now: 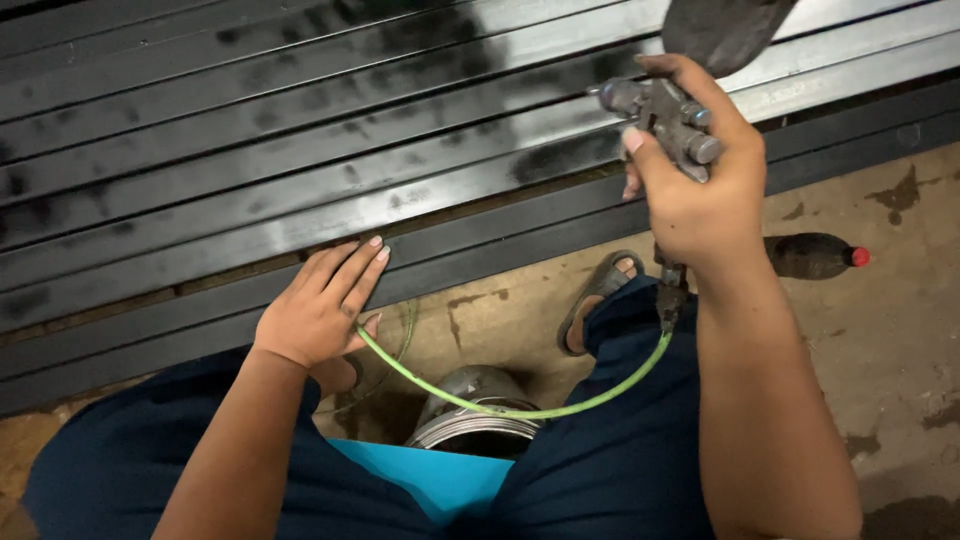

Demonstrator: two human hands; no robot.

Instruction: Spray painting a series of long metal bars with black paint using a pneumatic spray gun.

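My right hand (700,185) is closed around a grey paint spray gun (668,120) whose dark cup (722,30) reaches the top edge. A green hose (520,410) runs from the gun's base down in a curve toward my left hand (320,310). That hand rests with its fingers stretched out, fingertips touching the edge of a dark metal bar (440,250), the hose passing under its palm. Several long metal bars (300,130), partly painted black, lie side by side across the top half of the view.
A dark bottle with a red cap (815,255) lies on the stained concrete floor (880,330) at right. A round metal can (475,410) stands between my knees. My sandalled foot (600,295) rests beside the bars.
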